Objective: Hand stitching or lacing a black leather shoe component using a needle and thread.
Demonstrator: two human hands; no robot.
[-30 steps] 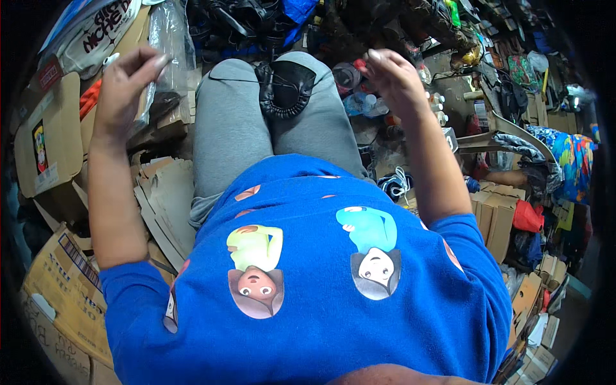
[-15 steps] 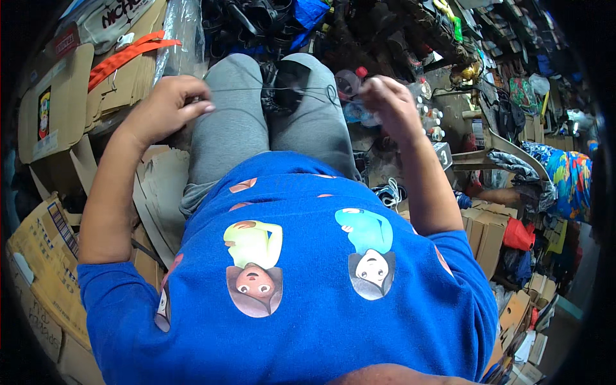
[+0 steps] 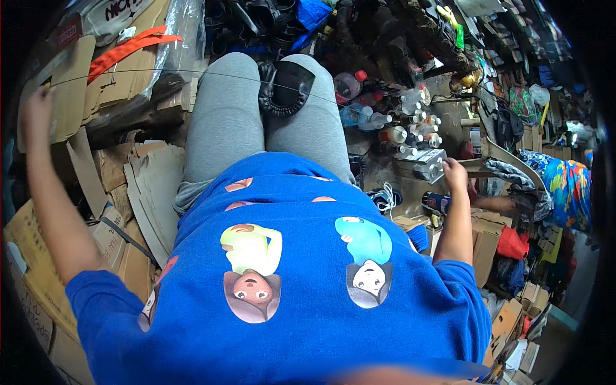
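A thin dark thread (image 3: 221, 74) runs taut from my left hand (image 3: 37, 112) across above my knees and slants down to the right. My left hand is far out at the left, over the cardboard, closed on the thread's end and a little blurred. Out to the right, my right hand (image 3: 455, 174) is closed in a pinch beside a clear plastic box; the thread fades from sight before reaching it. Between my thighs lies a black shoe-like piece (image 3: 287, 90) with a gathered elastic edge; neither hand touches it.
Cardboard sheets (image 3: 157, 183) and an orange-red strap (image 3: 122, 54) lie at the left. Several plastic bottles (image 3: 394, 134) stand on the right, near the clear box (image 3: 428, 165). Black shoes (image 3: 250, 19) are heaped beyond my knees. Another person's colourful clothing (image 3: 568, 186) shows at far right.
My hands have moved widely apart, left hand out to the left, right hand out and nearer me. The thread, looped and slack before, is now drawn straight. The black piece stays between my thighs.
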